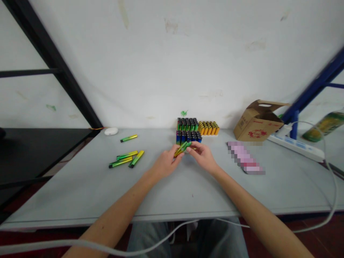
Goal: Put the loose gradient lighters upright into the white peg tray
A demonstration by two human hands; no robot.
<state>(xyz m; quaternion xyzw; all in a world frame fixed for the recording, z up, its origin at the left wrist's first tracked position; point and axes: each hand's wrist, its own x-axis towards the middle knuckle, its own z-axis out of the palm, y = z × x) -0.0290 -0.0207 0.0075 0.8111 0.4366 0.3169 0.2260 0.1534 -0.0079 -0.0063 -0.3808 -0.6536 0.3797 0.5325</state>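
Note:
In front of me, just above the desk, my left hand (169, 158) is closed round a couple of green-and-yellow lighters (184, 147). My right hand (203, 154) pinches at their upper green end, thumb and fingers bent inward. The fingers hide part of them, so their exact number cannot be told. Right behind the hands stand upright blocks of lighters: dark blue ones (188, 137), green ones with black tops (187, 124) and yellow ones (209, 128). To the left lie several loose green-and-yellow lighters (137, 158), with a single lighter (129, 138) farther back.
A white earbud-like case (111, 131) sits at the back left. On the right are an open cardboard box (256, 123), a pixelated pink flat object (245, 157) and a white power strip (298, 147). A white cable (334, 193) hangs across the front.

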